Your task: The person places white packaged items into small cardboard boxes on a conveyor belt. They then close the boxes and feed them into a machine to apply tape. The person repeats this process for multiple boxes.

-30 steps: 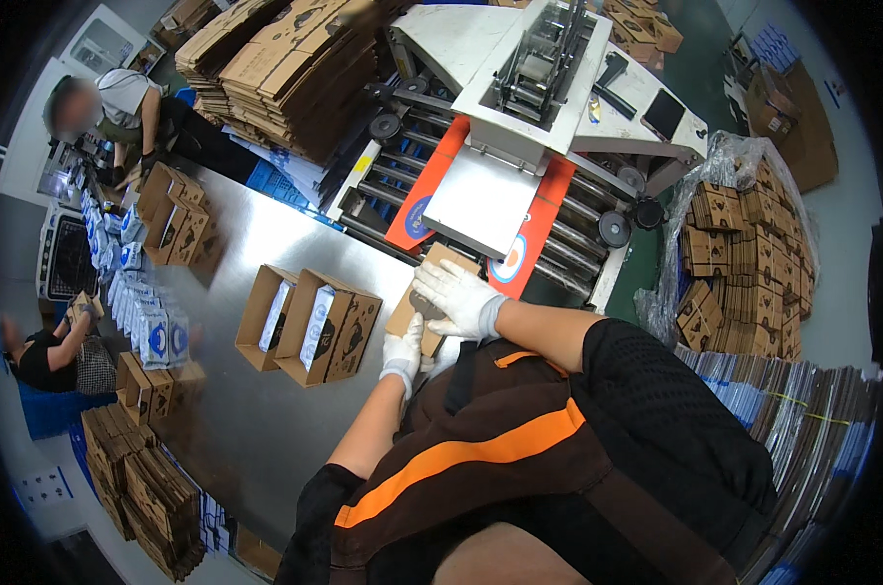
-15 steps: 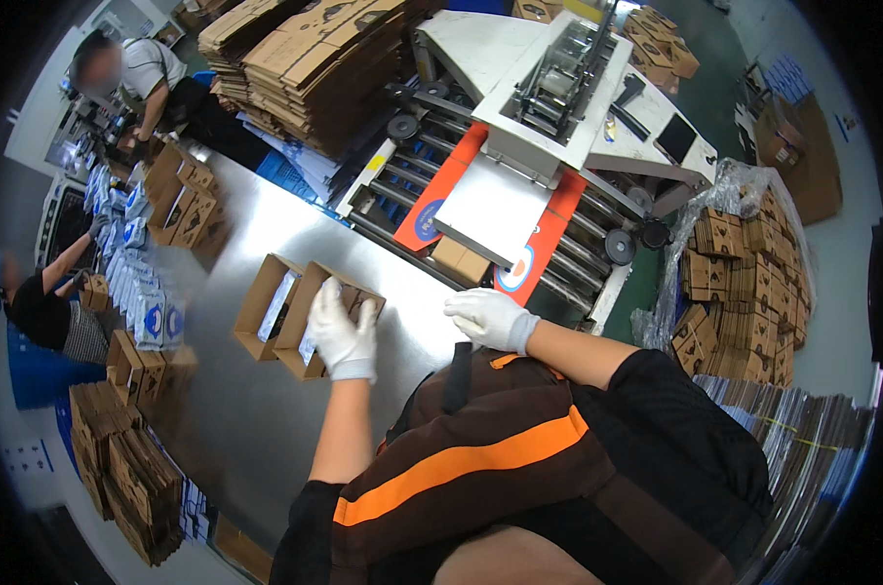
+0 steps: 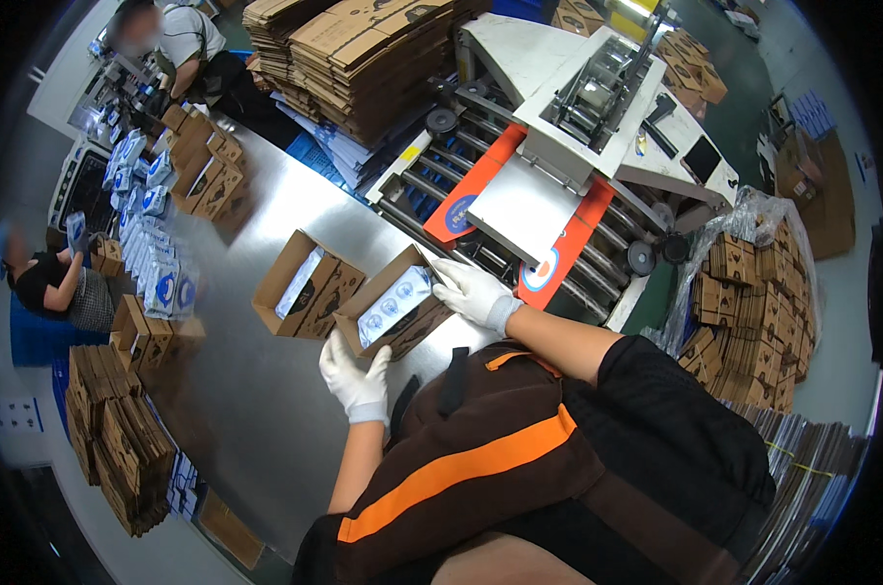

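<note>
An open cardboard box (image 3: 424,330) sits tilted in front of me on the metal table, between my two white-gloved hands. Inside it lies a white packet (image 3: 394,304) with blue round prints. My left hand (image 3: 353,382) grips the box's near left corner, thumb on the printed side. At the opposite end, my right hand (image 3: 472,292) is closed on the box's right edge, its fingertips partly hidden. To the left stands a second open cardboard box (image 3: 326,300), which also holds a white and blue packet (image 3: 301,283); neither hand touches it.
A roller machine (image 3: 549,210) with orange-red plates adjoins the metal table (image 3: 256,409). Flat cardboard stacks (image 3: 363,58) rise behind. White and blue packets (image 3: 163,283) line the left edge, where two co-workers (image 3: 56,283) stand. Wrapped cartons (image 3: 753,292) are at right.
My right hand has come from the table edge onto the box. The box has moved right and turned. The small carton under the machine's plate no longer shows. A co-worker has raised a packet.
</note>
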The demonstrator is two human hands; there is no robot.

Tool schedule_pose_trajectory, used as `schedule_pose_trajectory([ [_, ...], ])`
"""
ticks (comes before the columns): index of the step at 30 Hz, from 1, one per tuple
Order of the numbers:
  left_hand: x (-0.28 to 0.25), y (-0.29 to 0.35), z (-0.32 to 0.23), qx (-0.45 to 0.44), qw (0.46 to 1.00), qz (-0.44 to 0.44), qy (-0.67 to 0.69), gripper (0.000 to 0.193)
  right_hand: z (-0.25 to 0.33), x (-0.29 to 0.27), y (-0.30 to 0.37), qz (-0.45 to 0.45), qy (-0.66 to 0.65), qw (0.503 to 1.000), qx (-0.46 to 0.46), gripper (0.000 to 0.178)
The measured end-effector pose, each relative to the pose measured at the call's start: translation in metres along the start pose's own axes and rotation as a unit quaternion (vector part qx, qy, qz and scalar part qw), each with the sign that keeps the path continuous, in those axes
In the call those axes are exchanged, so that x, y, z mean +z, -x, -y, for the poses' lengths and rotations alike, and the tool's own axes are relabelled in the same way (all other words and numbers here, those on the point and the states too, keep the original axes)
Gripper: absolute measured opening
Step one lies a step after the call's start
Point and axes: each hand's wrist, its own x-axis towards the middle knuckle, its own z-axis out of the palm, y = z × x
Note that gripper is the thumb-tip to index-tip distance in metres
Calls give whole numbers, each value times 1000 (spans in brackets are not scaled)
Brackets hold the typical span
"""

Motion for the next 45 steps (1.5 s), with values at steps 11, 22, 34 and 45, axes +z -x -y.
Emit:
schedule_pose_trajectory([
  [11, 40, -32, 54, 118, 969, 201, 84, 24, 13, 9, -37, 299, 156, 941, -12, 48],
  [22, 98, -69, 56, -230, 922, 118, 287, 81, 43, 25, -70, 6, 229, 959, -169, 45],
  [34, 127, -33, -2, -188, 871, 343, 298, 63, -23, 20, 9, 99, 260, 951, -131, 85],
  [45, 203, -39, -107, -304, 704, 366, 528, 44, -49, -36, 7, -44, 197, 979, -26, 61],
])
